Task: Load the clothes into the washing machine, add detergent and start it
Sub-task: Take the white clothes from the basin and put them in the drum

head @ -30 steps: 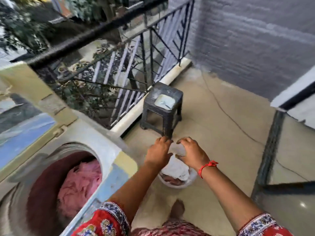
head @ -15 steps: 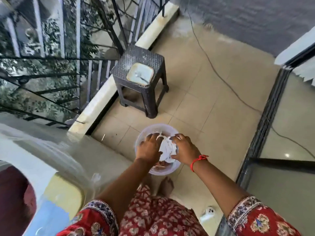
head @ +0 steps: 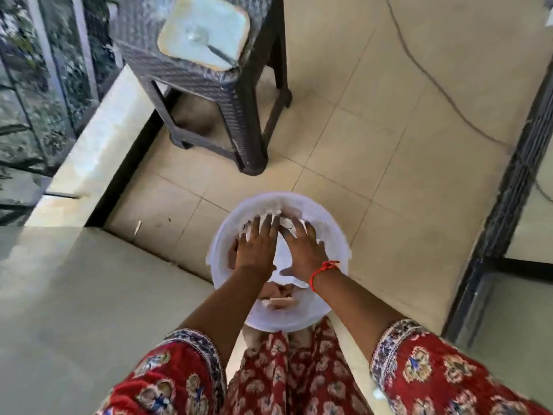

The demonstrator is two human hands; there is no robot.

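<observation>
A smooth white plastic bucket (head: 335,235) holds soft cloth (head: 282,256); the dark stool (head: 191,70) looks woven, the floor tiles (head: 374,139) matt.

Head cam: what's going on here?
A person bends over a round white plastic bucket on the tiled floor, with the left hand and right hand both reaching in, fingers spread on a white cloth. Pinkish clothes lie beneath it. A dark woven stool stands beyond. The washing machine is out of view.
</observation>
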